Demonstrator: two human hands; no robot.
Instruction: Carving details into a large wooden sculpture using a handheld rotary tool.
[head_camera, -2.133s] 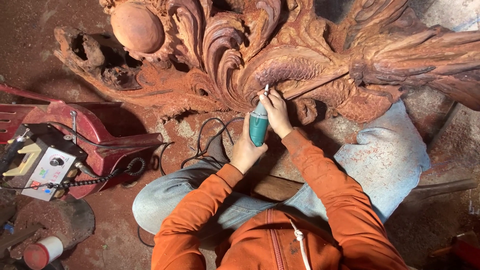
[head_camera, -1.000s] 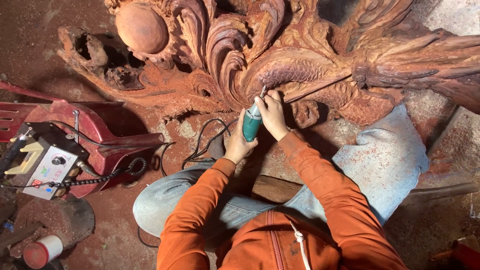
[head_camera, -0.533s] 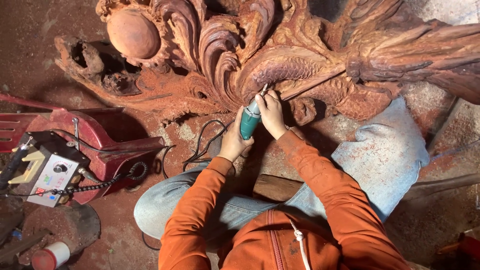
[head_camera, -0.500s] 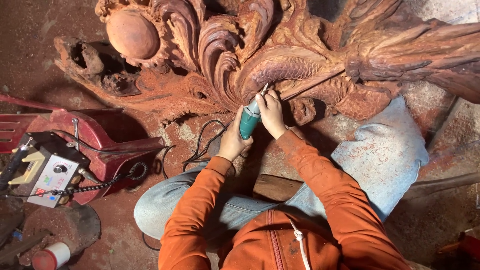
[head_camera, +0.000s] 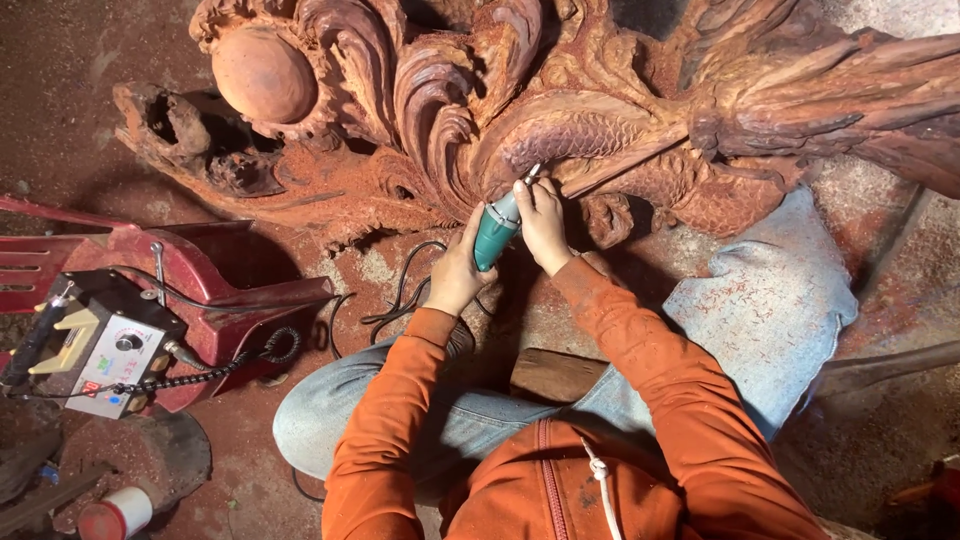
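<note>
Since the earlier frames your hands have crept a little up and along the carving, and the tool tip now sits slightly further into the scaled band. Your left hand (head_camera: 458, 272) is wrapped closed around the rear of the teal, pen-shaped rotary carving tool (head_camera: 495, 232), while your right hand (head_camera: 543, 222) pinches its front end, fingers curled tight near the bit. That bit touches the large reddish-brown wooden relief carving (head_camera: 560, 110), just where the fish-scale texture meets a curling wave form. You look to be in the middle of detailing, cutting fine lines into the scales. By my judgement the next pass calls for a light, steady pull along the scale row, wrists braced on the wood so the bit does not skip onto the smooth curls beside it. A black cord (head_camera: 405, 295) trails from the tool across the dusty floor toward your knee; keep it loose. The grey control box with a dial (head_camera: 105, 355) rests on a red plastic chair (head_camera: 235, 290), well apart on your left.
</note>
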